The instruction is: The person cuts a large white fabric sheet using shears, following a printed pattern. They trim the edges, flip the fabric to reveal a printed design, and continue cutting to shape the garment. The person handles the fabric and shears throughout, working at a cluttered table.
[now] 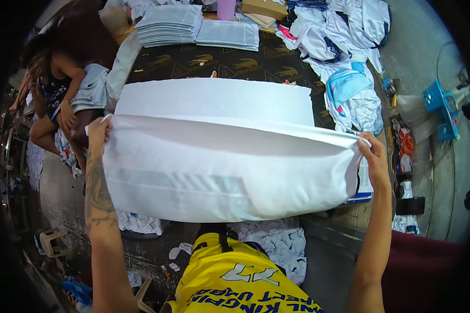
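A wide piece of white cloth point(214, 172) is stretched between my two hands, its lower part hanging over the table's near edge. My left hand point(98, 131) pinches its upper left corner. At the upper right corner my right hand point(374, 152) grips the cloth between thumb and fingers. The held edge sags a little in the middle. Just beyond it, a flat white fabric panel point(214, 100) lies on the dark patterned table point(188, 63). Whether the held cloth and this panel are joined, I cannot tell.
Neat stacks of folded white cloth point(168, 26) sit at the table's far side beside a pink container point(226, 9). Loose white garments point(344, 47) heap at the far right. A person point(62, 94) sits at the left. More white cloth point(277, 245) lies on the floor below.
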Tool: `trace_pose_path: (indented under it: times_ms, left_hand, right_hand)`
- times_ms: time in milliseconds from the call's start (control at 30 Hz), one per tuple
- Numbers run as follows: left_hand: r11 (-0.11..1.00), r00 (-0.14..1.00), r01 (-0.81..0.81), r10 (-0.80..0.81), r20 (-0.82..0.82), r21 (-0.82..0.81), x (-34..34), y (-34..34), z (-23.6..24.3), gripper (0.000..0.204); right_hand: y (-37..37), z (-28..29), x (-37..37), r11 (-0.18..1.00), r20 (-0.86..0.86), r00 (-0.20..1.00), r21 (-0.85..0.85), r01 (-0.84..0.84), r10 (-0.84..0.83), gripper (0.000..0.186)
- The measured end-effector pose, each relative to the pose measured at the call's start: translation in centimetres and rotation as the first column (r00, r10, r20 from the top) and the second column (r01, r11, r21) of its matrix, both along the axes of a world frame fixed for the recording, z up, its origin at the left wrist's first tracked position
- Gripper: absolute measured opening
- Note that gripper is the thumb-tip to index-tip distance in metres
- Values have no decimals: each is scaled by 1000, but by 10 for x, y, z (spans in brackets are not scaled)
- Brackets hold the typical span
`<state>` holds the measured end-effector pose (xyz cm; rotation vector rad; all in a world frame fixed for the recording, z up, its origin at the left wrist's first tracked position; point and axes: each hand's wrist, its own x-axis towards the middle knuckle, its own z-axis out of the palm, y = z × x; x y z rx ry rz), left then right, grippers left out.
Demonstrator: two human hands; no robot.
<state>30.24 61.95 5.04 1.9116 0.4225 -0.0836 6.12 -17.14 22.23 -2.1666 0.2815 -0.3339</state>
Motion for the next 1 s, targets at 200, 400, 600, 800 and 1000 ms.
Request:
trace_pose_path:
  times_ms: [200,400,600,800,1000]
  left_hand:
    - [845,993,-112,72,97,523,110,-22,-93,45]
    - [748,982,-190,134,137,636,132,-50,-104,51]
    - [742,973,-220,123,193,634,162,-51,-115,53]
    - [728,971,-186,31,238,661,170,-56,-105,50]
    - [346,986,-75,-112,121,935,98,-127,-108,81]
  right_hand:
    - [-9,-77,102,974,-258,948,77,213,-187,32]
    - [-19,-167,156,922,-279,897,84,378,-342,30]
    - [-26,-207,213,899,-276,857,-89,428,-435,42]
    - [-27,-219,241,900,-370,820,-159,406,-436,38]
    - [-4,-194,159,925,-166,935,-278,259,-312,29]
